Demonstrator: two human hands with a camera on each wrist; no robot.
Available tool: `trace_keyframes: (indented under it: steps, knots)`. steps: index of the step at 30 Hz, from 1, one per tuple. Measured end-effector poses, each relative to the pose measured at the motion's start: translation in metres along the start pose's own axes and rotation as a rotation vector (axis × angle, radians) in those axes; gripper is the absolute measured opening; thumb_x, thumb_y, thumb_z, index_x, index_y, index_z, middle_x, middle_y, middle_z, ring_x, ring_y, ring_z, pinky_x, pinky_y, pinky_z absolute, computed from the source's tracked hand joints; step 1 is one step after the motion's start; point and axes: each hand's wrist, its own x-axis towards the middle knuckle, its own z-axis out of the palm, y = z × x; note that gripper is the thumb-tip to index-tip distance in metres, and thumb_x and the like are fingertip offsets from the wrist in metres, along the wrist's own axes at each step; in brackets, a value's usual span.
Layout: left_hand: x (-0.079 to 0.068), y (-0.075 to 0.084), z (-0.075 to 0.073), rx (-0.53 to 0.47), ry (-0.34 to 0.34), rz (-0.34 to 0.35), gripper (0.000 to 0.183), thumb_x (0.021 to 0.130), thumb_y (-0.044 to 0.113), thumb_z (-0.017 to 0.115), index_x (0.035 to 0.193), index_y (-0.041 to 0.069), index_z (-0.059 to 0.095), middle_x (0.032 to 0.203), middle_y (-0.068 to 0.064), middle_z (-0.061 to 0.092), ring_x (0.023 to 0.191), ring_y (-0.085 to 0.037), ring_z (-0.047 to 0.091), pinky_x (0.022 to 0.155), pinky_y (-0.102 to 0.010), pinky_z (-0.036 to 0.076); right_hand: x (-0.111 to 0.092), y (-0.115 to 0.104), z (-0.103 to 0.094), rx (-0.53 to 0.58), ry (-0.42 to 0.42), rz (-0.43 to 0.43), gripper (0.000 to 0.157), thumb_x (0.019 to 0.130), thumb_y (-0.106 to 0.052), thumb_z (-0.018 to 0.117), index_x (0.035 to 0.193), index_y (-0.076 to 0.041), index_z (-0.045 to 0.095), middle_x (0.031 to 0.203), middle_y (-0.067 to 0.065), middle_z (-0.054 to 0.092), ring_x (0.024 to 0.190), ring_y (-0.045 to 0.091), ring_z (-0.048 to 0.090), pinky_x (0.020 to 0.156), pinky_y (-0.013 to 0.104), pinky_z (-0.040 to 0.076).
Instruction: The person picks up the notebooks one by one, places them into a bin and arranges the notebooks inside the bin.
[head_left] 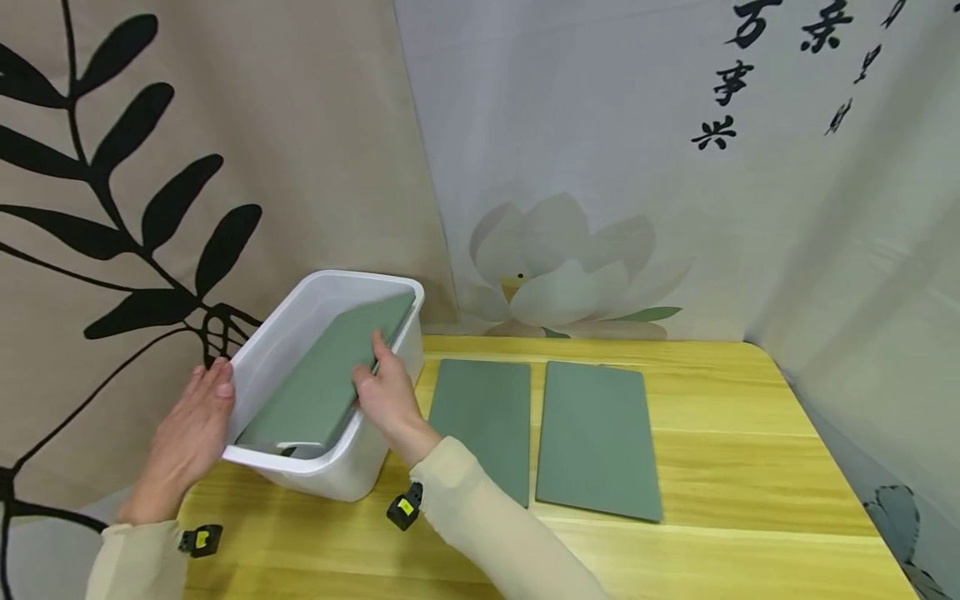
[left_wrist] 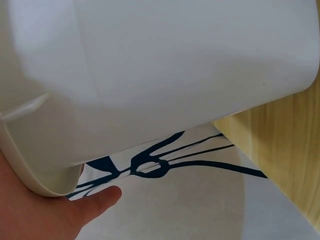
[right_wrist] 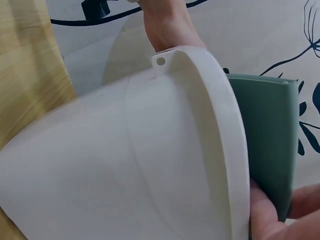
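1. Currently pinching a green board [head_left: 326,367] along its right edge with the right hand [head_left: 392,400], thumb and fingers closed on opposite faces.

2. Held inside the white bin [head_left: 337,483], at the left of the tabletop [head_left: 735,467]: that same green board, slanted, right edge beside the bin's right rim and, from the right wrist view, jutting past it.

3. Laid against the bin's left rim: the left hand [head_left: 191,429], fingers straight and close together, touching rather than gripping; in the left wrist view, one digit extended beside the outer wall.

4. Under the slanted board, at the bin's near end: a small dark patch, too small to identify.

5. To the right of the bin, flat on the tabletop: the left flat board [head_left: 483,408] and the right flat board [head_left: 597,442], side by side, just apart, both green.

6. Worn at the wrists, by pale cuffs: a left black device [head_left: 201,541] and a right black device [head_left: 405,506], each with a yellow mark.

7. Hung at the far side: pale fabric [head_left: 337,125], printed with dark leaves [head_left: 180,200], a white lotus [head_left: 558,267] and black characters [head_left: 731,82].
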Motion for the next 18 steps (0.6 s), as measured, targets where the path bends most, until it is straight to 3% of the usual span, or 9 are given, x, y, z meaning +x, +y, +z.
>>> trace_keyframes:
  steps: [2, 4, 6, 7, 9, 11, 13, 16, 18]
  knots:
    - [0.000, 0.001, 0.000, 0.002, 0.003, -0.005, 0.067, 0.114, 0.036, 0.006, 0.158, -0.014, 0.016, 0.166, -0.032, 0.011, 0.157, -0.044, -0.002, 0.128, -0.044, -0.006, 0.002, 0.000, 0.002, -0.030, -0.004, -0.001, 0.064, 0.104, -0.004, 0.049, 0.163, -0.006, 0.027, 0.106, 0.013, 0.070, 0.055, 0.008, 0.037, 0.068, 0.020, 0.047]
    - [0.000, 0.002, 0.001, 0.002, 0.005, -0.006, 0.067, 0.114, 0.036, 0.006, 0.157, -0.014, 0.017, 0.166, -0.032, 0.011, 0.157, -0.045, -0.001, 0.128, -0.046, -0.005, 0.004, 0.000, 0.005, -0.041, -0.010, 0.005, 0.063, 0.104, -0.004, 0.049, 0.163, -0.006, 0.027, 0.068, 0.007, 0.054, 0.049, 0.008, 0.033, 0.062, 0.018, 0.045]
    - [0.001, 0.003, 0.001, 0.004, 0.006, -0.008, 0.068, 0.114, 0.037, 0.007, 0.157, -0.014, 0.017, 0.166, -0.032, 0.012, 0.157, -0.045, -0.001, 0.128, -0.048, -0.004, 0.006, -0.001, 0.007, -0.046, -0.009, 0.004, 0.064, 0.103, -0.004, 0.049, 0.163, -0.006, 0.028, 0.066, 0.004, 0.051, 0.051, 0.007, 0.040, 0.060, 0.018, 0.046]
    - [0.001, 0.003, 0.001, 0.005, 0.006, -0.008, 0.068, 0.114, 0.037, 0.007, 0.157, -0.014, 0.017, 0.166, -0.032, 0.012, 0.157, -0.045, -0.001, 0.128, -0.048, -0.003, 0.006, -0.001, 0.008, -0.055, -0.005, -0.001, 0.063, 0.103, -0.004, 0.049, 0.163, -0.006, 0.029, 0.077, 0.007, 0.062, 0.055, 0.008, 0.045, 0.061, 0.019, 0.047]
    - [0.001, 0.004, 0.001, 0.003, 0.004, -0.011, 0.069, 0.114, 0.038, 0.007, 0.157, -0.014, 0.016, 0.167, -0.032, 0.011, 0.157, -0.045, -0.002, 0.128, -0.050, -0.003, 0.008, -0.002, 0.010, -0.084, 0.003, -0.007, 0.063, 0.102, -0.004, 0.050, 0.162, -0.005, 0.031, 0.107, 0.014, 0.070, 0.062, 0.012, 0.053, 0.064, 0.021, 0.050]
    - [0.001, 0.005, 0.000, 0.001, 0.002, -0.018, 0.069, 0.114, 0.039, 0.007, 0.158, -0.013, 0.016, 0.167, -0.032, 0.011, 0.157, -0.044, -0.003, 0.128, -0.051, -0.003, 0.009, -0.003, 0.011, -0.130, 0.010, -0.014, 0.063, 0.101, -0.004, 0.052, 0.161, -0.005, 0.033, 0.140, 0.015, 0.061, 0.081, 0.015, 0.061, 0.076, 0.023, 0.053]
    - [0.001, 0.005, 0.000, 0.002, 0.000, -0.022, 0.070, 0.114, 0.040, 0.006, 0.158, -0.013, 0.016, 0.167, -0.032, 0.010, 0.157, -0.045, -0.003, 0.127, -0.051, -0.004, 0.010, -0.004, 0.013, -0.177, 0.002, -0.017, 0.063, 0.101, -0.005, 0.052, 0.161, -0.006, 0.034, 0.153, 0.013, 0.052, 0.109, 0.016, 0.064, 0.096, 0.025, 0.051]
    - [0.000, 0.005, 0.000, 0.008, -0.002, -0.026, 0.069, 0.114, 0.039, 0.006, 0.157, -0.014, 0.016, 0.167, -0.032, 0.010, 0.157, -0.045, -0.002, 0.127, -0.051, -0.003, 0.013, -0.005, 0.015, -0.247, -0.016, -0.035, 0.063, 0.101, -0.004, 0.052, 0.161, -0.004, 0.034, 0.162, 0.008, 0.041, 0.144, 0.014, 0.042, 0.118, 0.026, 0.033]
    - [0.000, 0.005, 0.000, 0.014, -0.001, -0.026, 0.069, 0.114, 0.038, 0.007, 0.157, -0.014, 0.016, 0.167, -0.032, 0.011, 0.157, -0.045, -0.002, 0.127, -0.052, -0.003, 0.014, -0.005, 0.016, -0.283, -0.032, -0.045, 0.063, 0.101, -0.003, 0.051, 0.161, -0.003, 0.033, 0.166, 0.006, 0.035, 0.150, 0.016, 0.031, 0.122, 0.028, 0.027]
